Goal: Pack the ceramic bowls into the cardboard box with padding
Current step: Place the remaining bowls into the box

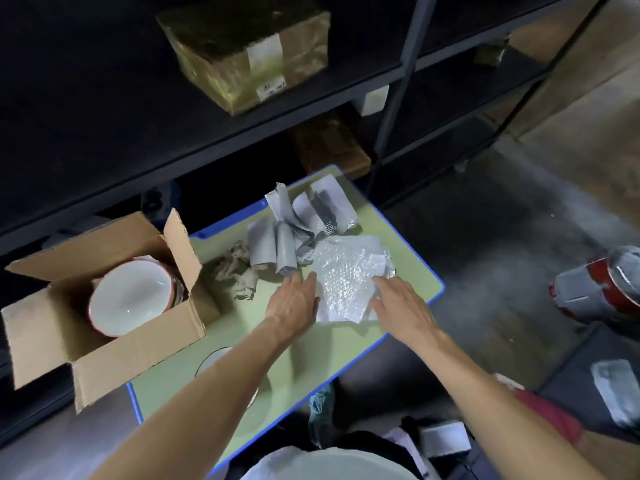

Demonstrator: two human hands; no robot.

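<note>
An open cardboard box point(145, 336) stands on the left end of a pale green table point(304, 355). A white ceramic bowl with a red rim point(130, 296) lies tilted inside it, on top of other bowls. A second white bowl point(214, 360) sits on the table, mostly hidden under my left forearm. A sheet of bubble wrap point(346, 277) lies flat on the table's right side. My left hand point(294, 301) rests flat at its left edge and my right hand point(401, 303) at its lower right edge; both have spread fingers and hold nothing.
Folded grey padding sheets point(298, 223) and crumpled brown paper point(235, 268) lie behind the bubble wrap. Dark metal shelving with a taped box point(249, 53) rises behind the table. A red and grey object point(599, 285) lies on the concrete floor to the right.
</note>
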